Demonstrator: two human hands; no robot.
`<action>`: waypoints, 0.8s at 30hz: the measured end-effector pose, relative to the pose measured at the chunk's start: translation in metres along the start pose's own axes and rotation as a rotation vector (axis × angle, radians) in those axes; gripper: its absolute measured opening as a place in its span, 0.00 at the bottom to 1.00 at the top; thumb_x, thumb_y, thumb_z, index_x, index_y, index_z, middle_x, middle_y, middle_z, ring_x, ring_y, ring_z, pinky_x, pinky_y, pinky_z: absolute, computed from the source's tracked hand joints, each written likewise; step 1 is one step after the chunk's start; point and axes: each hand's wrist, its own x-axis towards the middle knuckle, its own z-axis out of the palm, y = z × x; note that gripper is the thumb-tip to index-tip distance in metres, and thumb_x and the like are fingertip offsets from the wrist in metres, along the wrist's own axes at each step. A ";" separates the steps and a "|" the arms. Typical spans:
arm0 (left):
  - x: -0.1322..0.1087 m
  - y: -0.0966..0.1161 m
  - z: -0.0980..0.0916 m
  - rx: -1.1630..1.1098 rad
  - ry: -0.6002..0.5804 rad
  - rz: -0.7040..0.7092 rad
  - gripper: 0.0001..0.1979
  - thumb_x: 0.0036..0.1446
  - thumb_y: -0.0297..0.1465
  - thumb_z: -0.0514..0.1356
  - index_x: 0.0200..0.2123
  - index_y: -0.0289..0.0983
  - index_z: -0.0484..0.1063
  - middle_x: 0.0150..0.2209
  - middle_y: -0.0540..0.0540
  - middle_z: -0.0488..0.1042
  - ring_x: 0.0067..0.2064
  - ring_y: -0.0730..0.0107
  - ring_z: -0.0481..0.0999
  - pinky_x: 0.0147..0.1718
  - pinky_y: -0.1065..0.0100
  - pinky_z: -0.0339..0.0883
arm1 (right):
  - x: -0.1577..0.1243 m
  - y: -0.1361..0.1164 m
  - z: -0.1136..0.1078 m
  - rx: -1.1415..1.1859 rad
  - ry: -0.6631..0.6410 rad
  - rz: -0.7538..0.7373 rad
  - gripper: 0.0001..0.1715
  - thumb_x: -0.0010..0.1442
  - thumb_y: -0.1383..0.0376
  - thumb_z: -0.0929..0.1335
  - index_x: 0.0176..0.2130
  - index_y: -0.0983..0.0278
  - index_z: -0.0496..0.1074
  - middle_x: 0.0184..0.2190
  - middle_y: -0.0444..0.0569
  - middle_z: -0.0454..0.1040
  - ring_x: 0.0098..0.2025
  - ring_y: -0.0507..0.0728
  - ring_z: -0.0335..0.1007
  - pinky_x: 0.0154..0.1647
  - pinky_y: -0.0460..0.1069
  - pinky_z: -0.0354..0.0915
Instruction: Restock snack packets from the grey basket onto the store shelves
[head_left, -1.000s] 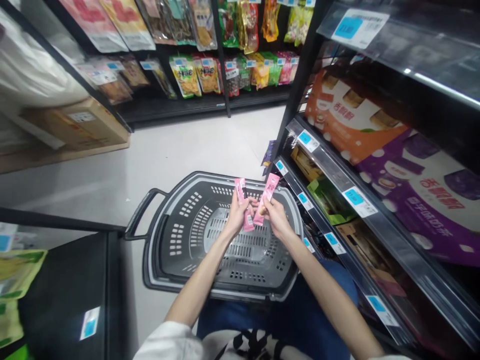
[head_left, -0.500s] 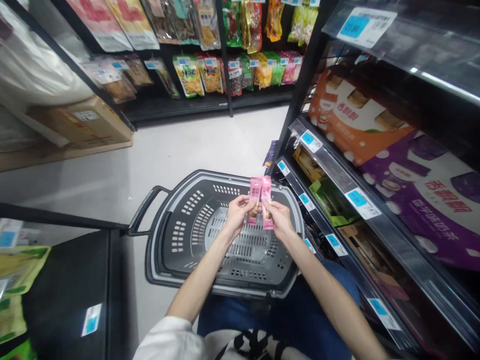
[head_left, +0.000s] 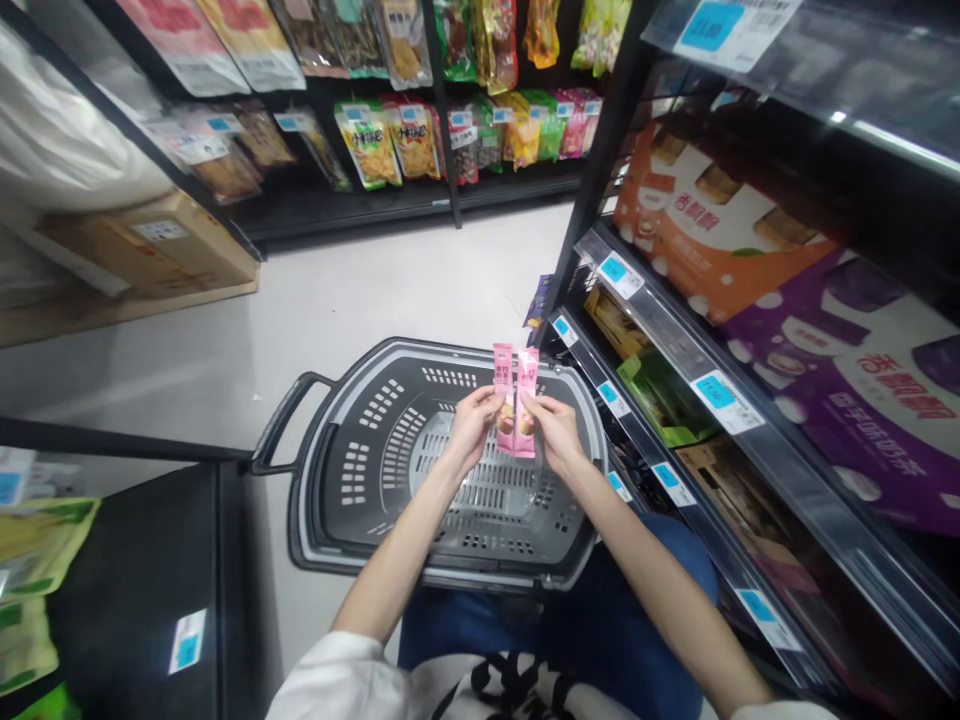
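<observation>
Black shelving (head_left: 660, 335) is seen to the right of the grey basket (head_left: 349, 520), and more racks (head_left: 345, 215) are set beyond it. The basket itself is pierced with slots. Over its right half, the left hand (head_left: 472, 425) and the right hand (head_left: 559, 430) are held near each other. Between left thumb and fingers the left pink sachet (head_left: 505, 425) is pinched; the right pink sachet (head_left: 526, 425) is likewise gripped, both lined up side by side.
</observation>
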 end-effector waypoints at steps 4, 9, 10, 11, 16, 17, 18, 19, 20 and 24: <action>-0.004 0.001 -0.002 0.135 -0.175 -0.020 0.18 0.46 0.40 0.73 0.35 0.34 0.76 0.28 0.48 0.75 0.24 0.75 0.73 0.23 0.74 0.66 | 0.001 -0.002 -0.001 0.032 0.046 -0.092 0.22 0.42 0.53 0.79 0.27 0.67 0.74 0.20 0.41 0.69 0.23 0.48 0.62 0.25 0.44 0.60; -0.005 -0.001 -0.006 0.370 -0.308 -0.055 0.25 0.47 0.45 0.72 0.41 0.34 0.73 0.33 0.44 0.80 0.25 0.72 0.76 0.21 0.74 0.68 | 0.012 0.004 -0.007 -0.026 0.053 -0.143 0.17 0.47 0.56 0.77 0.31 0.66 0.74 0.25 0.42 0.74 0.26 0.49 0.68 0.29 0.44 0.67; -0.005 -0.001 -0.006 0.383 -0.293 -0.043 0.26 0.47 0.46 0.72 0.42 0.35 0.72 0.32 0.45 0.80 0.24 0.73 0.76 0.20 0.75 0.67 | 0.012 0.004 -0.009 -0.084 0.020 -0.140 0.16 0.50 0.57 0.75 0.32 0.67 0.75 0.27 0.44 0.75 0.27 0.50 0.71 0.31 0.45 0.70; -0.007 -0.002 -0.006 0.393 -0.264 -0.029 0.27 0.46 0.46 0.72 0.43 0.36 0.71 0.31 0.46 0.79 0.23 0.73 0.75 0.19 0.76 0.66 | 0.011 0.002 -0.012 -0.165 -0.015 -0.151 0.14 0.53 0.59 0.74 0.35 0.67 0.75 0.29 0.45 0.76 0.29 0.51 0.73 0.33 0.46 0.72; -0.010 -0.001 -0.002 0.516 -0.098 0.005 0.25 0.45 0.44 0.72 0.44 0.40 0.70 0.25 0.54 0.75 0.17 0.76 0.68 0.11 0.77 0.58 | -0.013 -0.031 -0.028 -0.970 -0.019 -0.642 0.16 0.64 0.68 0.65 0.50 0.71 0.75 0.61 0.59 0.69 0.60 0.57 0.68 0.62 0.53 0.65; -0.010 -0.001 -0.002 0.546 -0.108 0.006 0.23 0.46 0.43 0.72 0.43 0.41 0.71 0.24 0.55 0.74 0.17 0.75 0.67 0.10 0.77 0.56 | -0.019 -0.037 -0.029 -1.151 -0.098 -0.777 0.17 0.65 0.70 0.62 0.50 0.70 0.75 0.65 0.56 0.66 0.67 0.57 0.60 0.68 0.54 0.58; -0.010 -0.001 -0.002 0.571 -0.125 0.014 0.21 0.46 0.41 0.71 0.42 0.42 0.72 0.23 0.56 0.73 0.17 0.75 0.66 0.10 0.76 0.56 | -0.025 -0.041 -0.030 -1.315 -0.205 -0.882 0.20 0.65 0.71 0.60 0.51 0.69 0.76 0.66 0.51 0.64 0.71 0.56 0.52 0.71 0.54 0.51; -0.010 -0.002 -0.002 0.596 -0.146 0.027 0.18 0.47 0.39 0.70 0.41 0.43 0.73 0.22 0.56 0.72 0.18 0.75 0.66 0.11 0.75 0.57 | -0.030 -0.043 -0.031 -1.453 -0.318 -0.947 0.22 0.64 0.72 0.60 0.52 0.67 0.75 0.67 0.45 0.63 0.73 0.56 0.46 0.72 0.54 0.46; -0.010 -0.003 -0.003 0.630 -0.161 0.050 0.16 0.47 0.38 0.69 0.40 0.43 0.73 0.22 0.56 0.71 0.18 0.75 0.66 0.13 0.75 0.58 | -0.033 -0.041 -0.031 -1.564 -0.412 -0.975 0.25 0.63 0.73 0.60 0.55 0.65 0.72 0.67 0.41 0.63 0.74 0.56 0.43 0.72 0.54 0.43; -0.011 -0.011 -0.010 0.820 -0.232 0.072 0.15 0.45 0.35 0.69 0.37 0.41 0.72 0.23 0.56 0.73 0.20 0.75 0.66 0.18 0.74 0.60 | -0.034 -0.020 -0.030 -1.794 -0.439 -0.803 0.34 0.62 0.71 0.64 0.66 0.66 0.59 0.64 0.47 0.68 0.67 0.56 0.58 0.68 0.54 0.49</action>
